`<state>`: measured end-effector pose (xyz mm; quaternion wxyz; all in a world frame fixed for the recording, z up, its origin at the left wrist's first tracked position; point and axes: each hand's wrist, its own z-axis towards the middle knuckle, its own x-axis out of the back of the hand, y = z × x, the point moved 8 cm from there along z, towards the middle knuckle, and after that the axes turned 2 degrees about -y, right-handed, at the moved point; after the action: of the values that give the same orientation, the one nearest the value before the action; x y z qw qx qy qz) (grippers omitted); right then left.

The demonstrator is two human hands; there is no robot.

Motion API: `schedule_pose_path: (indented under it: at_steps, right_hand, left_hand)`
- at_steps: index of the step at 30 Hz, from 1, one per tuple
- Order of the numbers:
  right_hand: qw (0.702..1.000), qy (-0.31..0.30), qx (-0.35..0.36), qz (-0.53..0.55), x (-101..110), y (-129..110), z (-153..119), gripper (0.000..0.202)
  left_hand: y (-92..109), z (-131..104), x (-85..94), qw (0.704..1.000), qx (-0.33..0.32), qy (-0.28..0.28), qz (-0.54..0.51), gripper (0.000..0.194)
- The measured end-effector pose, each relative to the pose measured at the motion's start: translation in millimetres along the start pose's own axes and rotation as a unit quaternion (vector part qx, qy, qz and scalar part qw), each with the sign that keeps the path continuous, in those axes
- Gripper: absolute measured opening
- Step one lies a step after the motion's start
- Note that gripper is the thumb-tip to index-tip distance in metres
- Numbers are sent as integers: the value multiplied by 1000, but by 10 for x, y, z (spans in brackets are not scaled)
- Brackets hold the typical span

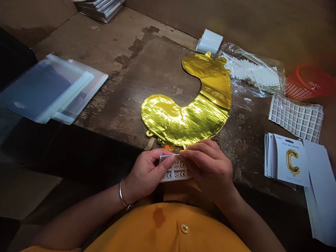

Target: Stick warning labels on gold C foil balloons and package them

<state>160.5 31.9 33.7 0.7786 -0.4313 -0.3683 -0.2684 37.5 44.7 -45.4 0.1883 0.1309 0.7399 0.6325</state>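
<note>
Gold foil balloon (183, 120), curved like a C and creased, lies flat on the brown, worn counter (118, 87), just beyond both hands. Left hand (145, 173) reaches in from the near left, forearm slanting inward, a metal bangle (121, 194) at the wrist. Its grip is narrow, thumb laid over the top edge of a sticker sheet (175, 174) printed with CE marks, fingers curled behind. The sheet is held at the near edge of the counter, in front of the orange garment (162, 231).

Right hand (211, 168) comes in from the near right, back of the hand up, fingers bent toward the left thumb. Its grip is narrow, fingertips drawn together at the sheet's top edge; what exactly lies between them cannot be told.

Surroundings noted: clear plastic sleeves (39, 89) at left; a paper stack (101, 7) at far left; a white curled sheet (209, 41) and a bag of white sticks (252, 71) beyond the balloon, toward the far right; a red basket (301, 85), label sheets (296, 117) and foil balloon cards (291, 161) at right.
</note>
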Motion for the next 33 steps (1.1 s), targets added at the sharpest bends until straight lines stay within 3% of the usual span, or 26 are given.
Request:
schedule_pose_path:
  at_steps: [5,11,20,22,24,26,28,29,31,33]
  right_hand:
    - [985,37,131,-102,-28,-145,-133,22]
    - [971,57,197,-124,-5,-211,-163,17]
    - [958,20,251,-138,-51,-270,-126,20]
    - [965,13,232,-118,-54,-270,-104,16]
    - [985,28,158,-70,21,-180,-30,11]
    - [995,86,42,-3,181,24,63,11]
    - [986,139,-78,49,298,289,136,10]
    - [980,141,-121,64,298,402,176,7]
    - [979,81,-170,79,150,560,273,5]
    - [982,-6,-171,80,-90,611,344,6]
  left_hand:
    - [-102,12,6,996,56,6,-72,23]
    - [-160,-2,-11,985,112,1,-128,29]
    - [-252,-27,-27,966,176,12,-190,36]
    - [-286,-23,-33,960,189,5,-205,35]
    - [-284,-22,-23,964,185,-16,-190,31]
    - [-209,-12,36,986,136,-35,-94,23]
    - [-14,6,107,997,10,-42,71,15]
    - [115,-4,121,983,-77,-38,159,13]
    - [312,-74,93,923,-237,-24,303,11]
    - [342,-128,34,859,-324,-23,395,9]
